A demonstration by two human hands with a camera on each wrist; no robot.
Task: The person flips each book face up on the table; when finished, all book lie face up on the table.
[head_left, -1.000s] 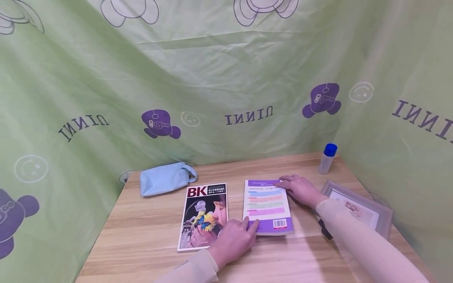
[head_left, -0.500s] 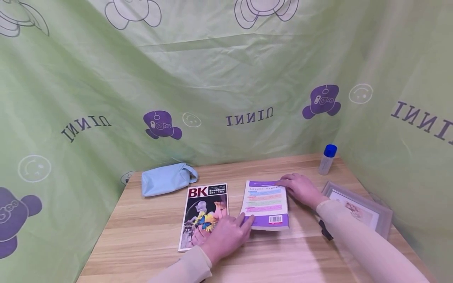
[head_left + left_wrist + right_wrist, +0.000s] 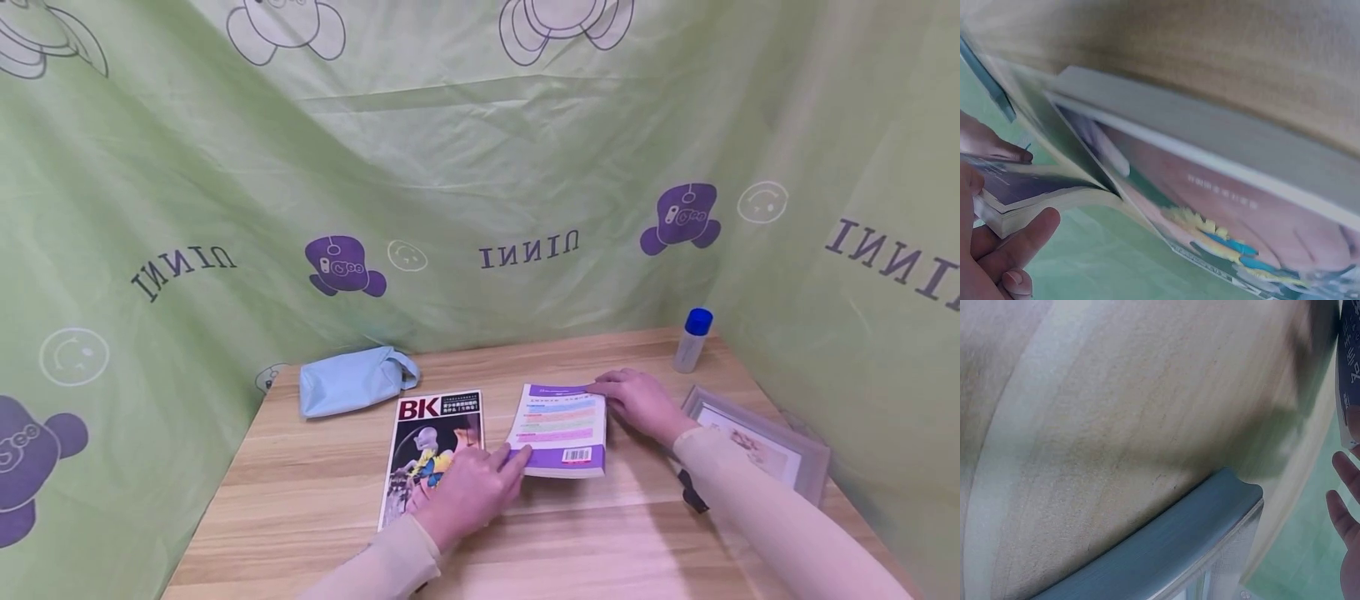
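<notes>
A purple paperback (image 3: 561, 425) lies back cover up in the middle of the wooden table (image 3: 315, 500). My left hand (image 3: 512, 461) grips its near left corner and holds that end raised off the wood. In the left wrist view the thumb is on top and a finger (image 3: 1019, 247) is under the book (image 3: 1029, 187). My right hand (image 3: 609, 388) rests with straight fingers on the book's far right corner. A "BK" magazine (image 3: 429, 437) lies flat just left of the book, partly under my left hand.
A light blue pouch (image 3: 348, 379) lies at the back left. A blue-capped bottle (image 3: 692, 340) stands in the back right corner. A grey picture frame (image 3: 757, 442) lies flat at the right, beside a small black object (image 3: 690, 492). Green printed cloth walls in the table.
My left hand has lifted the book's near end higher off the table and moved slightly away from me. The right hand has stayed on the far corner.
</notes>
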